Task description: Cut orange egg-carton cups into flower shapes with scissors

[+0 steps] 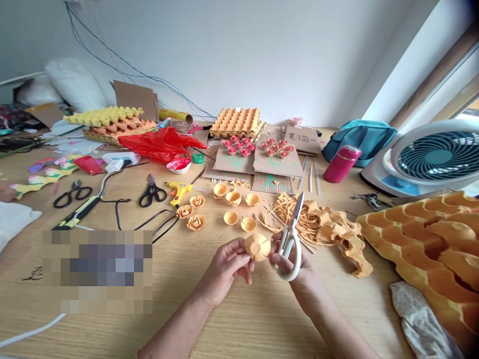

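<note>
Between thumb and fingers, my left hand (232,264) grips an orange egg-carton cup (257,247) cut into petals, its base turned toward me. My right hand (297,267) holds white-handled scissors (292,239), blades pointing up and away; its fingertips are close to the cup's right edge, and I cannot tell whether they touch it. Beyond the hands stand several cut carton cups (231,218) in loose rows. Several rolled carton roses (196,222) lie to their left. A heap of carton scraps (288,212) spreads to the right of the scissors.
Left are a yellow glue gun (179,192), black scissors (152,192) and a wire stand (164,224). Behind are cardboard pieces with painted roses (279,162), a red bag (160,144) and egg trays (235,122). Right are a pink bottle (342,163), a fan (437,154) and a large egg tray (422,239).
</note>
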A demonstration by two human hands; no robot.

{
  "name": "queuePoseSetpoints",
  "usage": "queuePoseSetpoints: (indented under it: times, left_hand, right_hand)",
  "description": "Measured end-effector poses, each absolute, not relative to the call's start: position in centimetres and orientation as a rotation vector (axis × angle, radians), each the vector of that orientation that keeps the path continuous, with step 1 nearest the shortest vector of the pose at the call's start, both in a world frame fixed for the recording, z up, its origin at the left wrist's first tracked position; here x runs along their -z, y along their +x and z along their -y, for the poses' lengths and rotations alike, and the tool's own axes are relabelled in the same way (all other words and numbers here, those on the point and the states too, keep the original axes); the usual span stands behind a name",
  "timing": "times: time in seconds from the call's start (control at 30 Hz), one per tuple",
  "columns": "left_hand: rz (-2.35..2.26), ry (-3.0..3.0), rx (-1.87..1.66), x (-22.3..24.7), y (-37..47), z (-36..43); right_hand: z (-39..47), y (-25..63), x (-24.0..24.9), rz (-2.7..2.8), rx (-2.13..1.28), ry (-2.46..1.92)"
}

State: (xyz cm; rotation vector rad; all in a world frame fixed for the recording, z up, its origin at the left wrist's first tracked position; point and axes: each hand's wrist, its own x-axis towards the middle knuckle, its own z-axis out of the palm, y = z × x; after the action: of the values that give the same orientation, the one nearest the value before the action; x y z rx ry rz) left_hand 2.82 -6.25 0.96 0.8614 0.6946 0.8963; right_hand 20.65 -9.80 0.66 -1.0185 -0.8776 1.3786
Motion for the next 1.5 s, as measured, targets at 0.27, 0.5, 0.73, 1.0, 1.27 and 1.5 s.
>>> queuePoseSetpoints:
  times: [0.27,0.5,0.73,1.0,1.27,1.5]
  left_hand:
    - [-0.688,1.035,-0.865,-0.9,2.7,6.5]
    - [-0.744,1.184,-0.872,-1.5,2.6,6.7]
    - [-0.756,1.166,-0.901,-1.9,2.7,6.6]
    - [-0.757,1.07,-0.905,-1.0,2.7,6.2]
    - [-0.769,1.05,-0.887,-0.7,2.7,6.1]
    - [-0.821,1.199,-0.931,-0.7,2.5,5.9]
  right_hand:
    - [9.7,20.4,-0.5,0.877,-1.395,-1.045]
    - [9.6,20.5,-0.7,0.904,-1.312,-1.034]
    - [9.5,20.5,-0.3,0.845,-1.334,-1.012]
    - [9.4,20.4,-0.2,0.797,-1.356,-0.983]
    - [9.5,20.4,-0.3,0.833,-1.31,-1.023]
    - [9.3,20.5,-0.5,0.868,-1.237,-1.035]
